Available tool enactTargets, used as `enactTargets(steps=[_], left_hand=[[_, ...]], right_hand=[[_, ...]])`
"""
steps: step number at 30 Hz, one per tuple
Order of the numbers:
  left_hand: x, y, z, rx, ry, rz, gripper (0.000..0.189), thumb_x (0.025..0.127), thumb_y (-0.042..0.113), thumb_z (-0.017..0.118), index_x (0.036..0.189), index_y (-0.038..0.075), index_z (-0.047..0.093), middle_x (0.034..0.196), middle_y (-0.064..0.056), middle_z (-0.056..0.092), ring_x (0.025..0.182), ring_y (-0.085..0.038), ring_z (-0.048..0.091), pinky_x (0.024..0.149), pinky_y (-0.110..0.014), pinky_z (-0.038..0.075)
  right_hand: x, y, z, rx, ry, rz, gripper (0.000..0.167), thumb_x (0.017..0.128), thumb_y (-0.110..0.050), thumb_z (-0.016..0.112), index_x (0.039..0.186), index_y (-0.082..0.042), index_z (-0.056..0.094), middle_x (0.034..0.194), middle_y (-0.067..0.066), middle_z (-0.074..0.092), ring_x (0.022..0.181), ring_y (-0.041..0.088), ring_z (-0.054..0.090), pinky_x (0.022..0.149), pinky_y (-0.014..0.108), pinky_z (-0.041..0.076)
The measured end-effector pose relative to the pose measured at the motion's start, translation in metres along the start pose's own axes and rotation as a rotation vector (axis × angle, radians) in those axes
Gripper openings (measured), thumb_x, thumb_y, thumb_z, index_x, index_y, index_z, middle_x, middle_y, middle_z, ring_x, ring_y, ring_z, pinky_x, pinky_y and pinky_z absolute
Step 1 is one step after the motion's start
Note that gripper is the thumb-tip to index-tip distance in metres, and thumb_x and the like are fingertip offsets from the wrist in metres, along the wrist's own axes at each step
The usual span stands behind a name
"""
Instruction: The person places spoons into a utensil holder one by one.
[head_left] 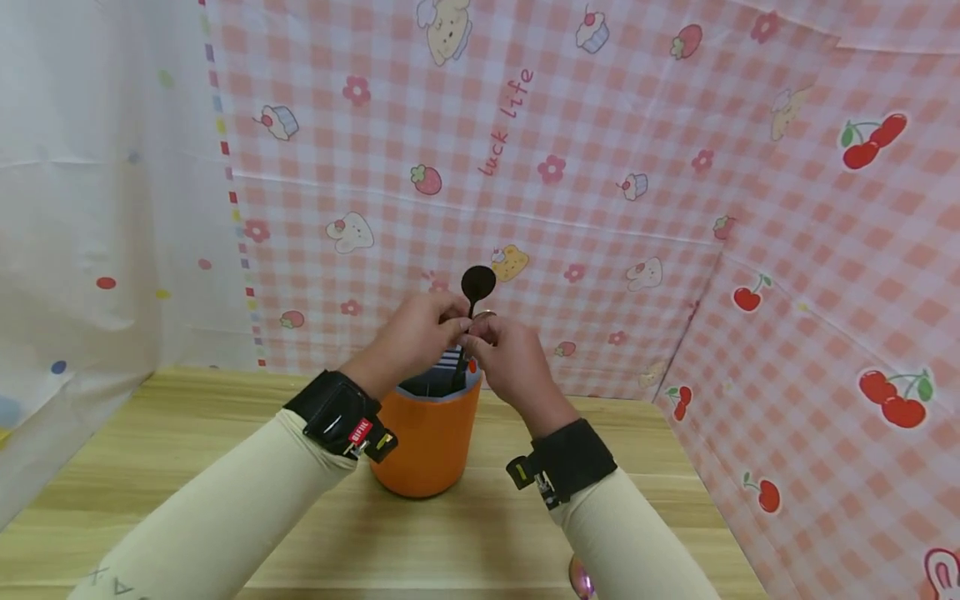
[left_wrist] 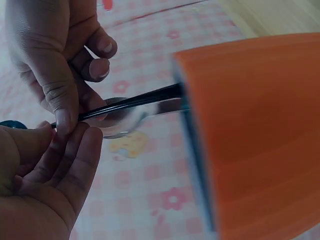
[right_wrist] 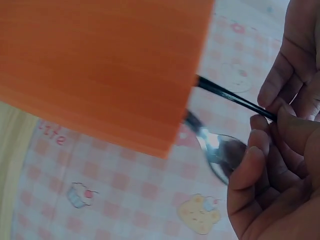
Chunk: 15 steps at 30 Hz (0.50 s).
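A black spoon [head_left: 478,283] with a round bowl stands upright, bowl uppermost, its handle running down into an orange container [head_left: 427,446]. My left hand [head_left: 417,335] pinches the handle just below the bowl. Right beside it, my right hand [head_left: 517,357] pinches the same thin handle between thumb and fingers, so the fingertips of both hands meet there. Behind the hands, a shiny metal spoon [right_wrist: 222,152] also stands in the container, bowl up; in the head view the right hand hides most of it.
The container stands on a wood-grain table [head_left: 300,533] near a pink checked cloth wall [head_left: 465,208]. More checked cloth closes the right side, white dotted cloth the left. A shiny, iridescent metal object [head_left: 580,577] lies by the right sleeve, partly covered.
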<state>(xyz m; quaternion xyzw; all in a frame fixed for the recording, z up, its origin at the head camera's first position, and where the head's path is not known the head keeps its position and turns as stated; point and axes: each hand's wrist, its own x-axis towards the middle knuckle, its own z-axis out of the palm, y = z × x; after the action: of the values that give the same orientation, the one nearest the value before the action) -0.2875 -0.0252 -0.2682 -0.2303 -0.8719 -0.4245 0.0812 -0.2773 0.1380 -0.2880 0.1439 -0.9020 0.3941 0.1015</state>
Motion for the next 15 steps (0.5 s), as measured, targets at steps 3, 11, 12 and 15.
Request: enactTargets(steps=[3, 11, 12, 15], left_hand=[[-0.001, -0.010, 0.008, 0.027, -0.026, 0.005, 0.014, 0.105, 0.015, 0.056, 0.105, 0.007, 0.067, 0.091, -0.006, 0.063, 0.080, -0.020, 0.056, 0.070, -0.029, 0.046], [-0.005, -0.029, 0.018, 0.108, -0.058, -0.012, 0.015, 0.102, 0.015, 0.062, 0.089, 0.009, 0.067, 0.075, -0.001, 0.055, 0.073, -0.019, 0.052, 0.065, -0.028, 0.041], [-0.006, -0.031, 0.019, 0.122, -0.065, -0.016, 0.016, 0.102, 0.016, 0.062, 0.088, 0.009, 0.067, 0.074, -0.001, 0.054, 0.072, -0.018, 0.052, 0.065, -0.028, 0.040], [-0.008, -0.035, 0.021, 0.153, -0.080, -0.046, 0.021, 0.102, 0.018, 0.062, 0.085, 0.010, 0.069, 0.072, 0.001, 0.053, 0.070, -0.017, 0.050, 0.064, -0.028, 0.039]], right_hand=[[0.000, 0.010, 0.007, -0.033, -0.017, 0.026, 0.017, 0.100, -0.025, 0.066, 0.094, -0.011, 0.072, 0.085, 0.003, 0.067, 0.069, 0.019, 0.053, 0.063, 0.031, 0.044], [-0.002, 0.025, 0.022, -0.094, -0.047, 0.000, 0.017, 0.097, -0.025, 0.071, 0.086, -0.012, 0.072, 0.079, -0.001, 0.064, 0.072, 0.016, 0.053, 0.063, 0.029, 0.044], [-0.002, 0.026, 0.023, -0.098, -0.050, -0.005, 0.016, 0.097, -0.025, 0.071, 0.086, -0.013, 0.072, 0.079, -0.001, 0.064, 0.072, 0.016, 0.054, 0.063, 0.029, 0.045], [-0.003, 0.027, 0.026, -0.098, -0.054, -0.008, 0.015, 0.097, -0.024, 0.071, 0.085, -0.014, 0.072, 0.080, -0.002, 0.066, 0.067, 0.015, 0.054, 0.061, 0.029, 0.045]])
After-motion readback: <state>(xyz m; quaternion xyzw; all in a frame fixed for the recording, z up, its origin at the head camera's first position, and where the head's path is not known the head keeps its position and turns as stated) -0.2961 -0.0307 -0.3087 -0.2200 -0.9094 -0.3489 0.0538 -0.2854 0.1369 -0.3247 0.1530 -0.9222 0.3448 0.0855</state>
